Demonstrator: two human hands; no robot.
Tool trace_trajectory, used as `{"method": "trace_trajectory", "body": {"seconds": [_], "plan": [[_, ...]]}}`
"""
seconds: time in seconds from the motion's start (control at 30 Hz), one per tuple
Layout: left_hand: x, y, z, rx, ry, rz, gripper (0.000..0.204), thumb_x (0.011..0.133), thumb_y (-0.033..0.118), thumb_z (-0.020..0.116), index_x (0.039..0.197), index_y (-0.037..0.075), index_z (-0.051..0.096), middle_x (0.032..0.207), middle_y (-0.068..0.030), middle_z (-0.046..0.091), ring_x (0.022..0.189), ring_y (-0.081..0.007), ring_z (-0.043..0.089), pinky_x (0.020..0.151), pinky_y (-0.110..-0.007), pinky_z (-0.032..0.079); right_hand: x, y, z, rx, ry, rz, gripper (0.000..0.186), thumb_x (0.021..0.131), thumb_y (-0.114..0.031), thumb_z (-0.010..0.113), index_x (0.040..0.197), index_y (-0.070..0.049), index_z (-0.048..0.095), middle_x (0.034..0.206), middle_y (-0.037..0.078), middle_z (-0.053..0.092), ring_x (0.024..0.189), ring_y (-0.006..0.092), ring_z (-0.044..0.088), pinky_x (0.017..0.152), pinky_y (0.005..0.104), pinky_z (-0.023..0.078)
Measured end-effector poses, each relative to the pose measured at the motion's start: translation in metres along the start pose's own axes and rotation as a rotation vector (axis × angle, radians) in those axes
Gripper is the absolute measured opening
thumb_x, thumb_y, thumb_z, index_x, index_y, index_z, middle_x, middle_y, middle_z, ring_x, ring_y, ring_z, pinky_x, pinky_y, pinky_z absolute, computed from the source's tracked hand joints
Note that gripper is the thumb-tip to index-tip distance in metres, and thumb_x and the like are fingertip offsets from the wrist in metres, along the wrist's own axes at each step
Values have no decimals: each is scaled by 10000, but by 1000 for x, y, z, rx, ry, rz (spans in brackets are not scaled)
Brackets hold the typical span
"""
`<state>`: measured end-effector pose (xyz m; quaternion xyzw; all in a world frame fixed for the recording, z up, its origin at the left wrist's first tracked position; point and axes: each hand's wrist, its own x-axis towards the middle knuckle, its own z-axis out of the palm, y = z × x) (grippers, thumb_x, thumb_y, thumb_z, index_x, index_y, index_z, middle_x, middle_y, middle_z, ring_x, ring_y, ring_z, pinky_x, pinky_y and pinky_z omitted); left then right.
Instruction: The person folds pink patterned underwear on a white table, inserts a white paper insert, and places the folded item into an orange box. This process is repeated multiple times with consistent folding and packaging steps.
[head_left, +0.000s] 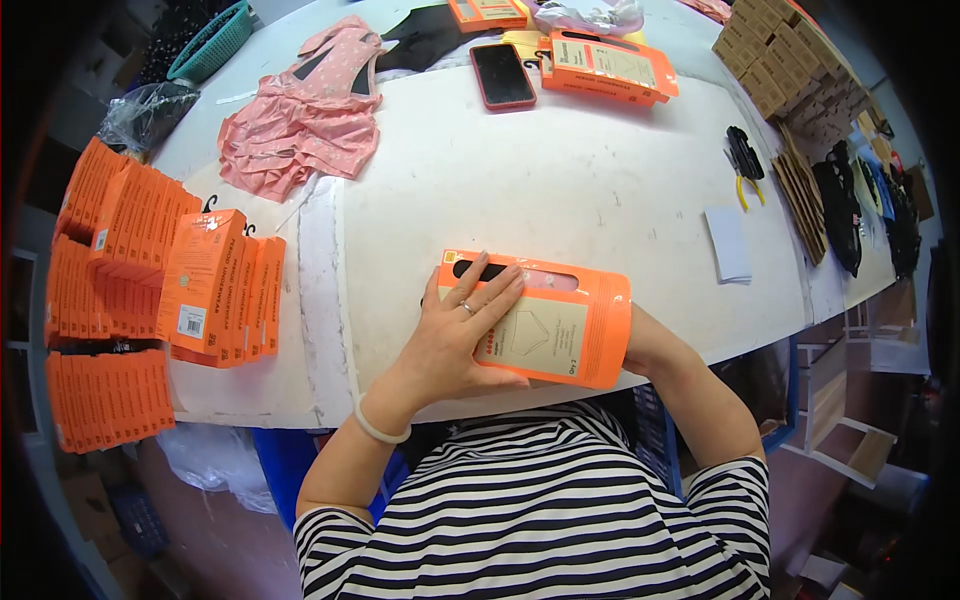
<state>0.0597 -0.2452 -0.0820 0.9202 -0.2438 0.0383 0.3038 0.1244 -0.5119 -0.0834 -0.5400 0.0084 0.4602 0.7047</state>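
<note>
An orange pouch (pixel 560 320) with a beige printed panel and a clear window strip is seen lying flat on the white table (pixel 560 180), just below the centre of the frame, close to the table's near edge. It is pressed down by the left hand (pixel 465 335), which is laid flat on its left half with the fingers spread and a ring worn on one of them; a white band is worn at that wrist. The right hand is hidden inside the open right end of the pouch, so only the forearm is seen entering it, and whether that hand is spread or closed cannot be told.

At the left of the frame, rows of orange packets (pixel 120 300) are stacked on edge, with a nearer group standing just left of the table's seam. A pink garment (pixel 300 110) is crumpled at the upper left, with a teal basket (pixel 210 40) beyond it. At the upper centre a phone (pixel 502 75) in a red case is laid beside more orange pouches (pixel 610 68). At the upper right, cardboard boxes (pixel 790 60) are stacked, and pliers (pixel 745 165) with yellow handles and a white paper slip (pixel 730 245) are set below them.
</note>
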Motion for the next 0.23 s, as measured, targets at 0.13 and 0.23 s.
{"method": "trace_trajectory", "body": {"seconds": [0.13, 0.23], "plan": [[-6, -4, 5, 30, 10, 20, 1091, 650, 604, 857, 1543, 136, 440, 1617, -10, 410, 1530, -353, 285, 1162, -741, 122, -2, -1, 1, -21, -3, -18, 511, 969, -219, 715, 1400, -12, 532, 1299, 110, 632, 1111, 167, 656, 898, 330, 582], [-5, -1, 6, 63, -7, 27, 1099, 649, 612, 856, 1548, 143, 433, 1626, -10, 396, 1531, -353, 283, 1165, -750, 101, -5, 7, -4, 75, 0, 28, 609, 946, -250, 746, 1451, -20, 495, 1356, 123, 606, 1154, 173, 646, 914, 321, 574]]}}
